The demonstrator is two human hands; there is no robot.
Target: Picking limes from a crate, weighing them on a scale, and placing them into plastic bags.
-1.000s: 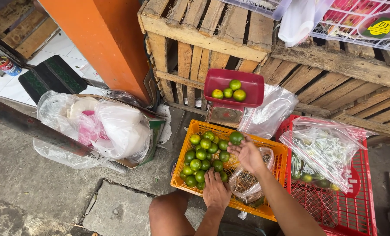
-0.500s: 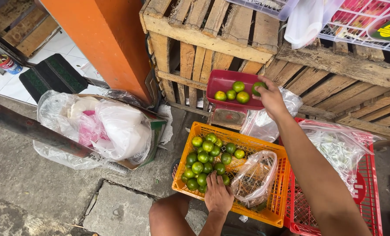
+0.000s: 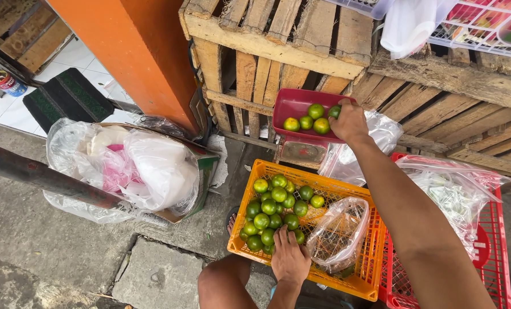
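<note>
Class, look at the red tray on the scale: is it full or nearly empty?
Nearly empty. The red tray holds only a few limes, much of its bottom bare. The right hand rests at its edge.

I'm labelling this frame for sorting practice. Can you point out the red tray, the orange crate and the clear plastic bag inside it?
red tray [image 3: 292,105]: head view, bare left part of its floor.
orange crate [image 3: 301,273]: head view, near rim.
clear plastic bag [image 3: 341,232]: head view, middle of the bag.

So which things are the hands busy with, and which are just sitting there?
In use:
right hand at the red tray of limes
left hand on limes in the orange crate

Lying about:
red crate
clear bag
box of plastic bags
dark mat
</note>
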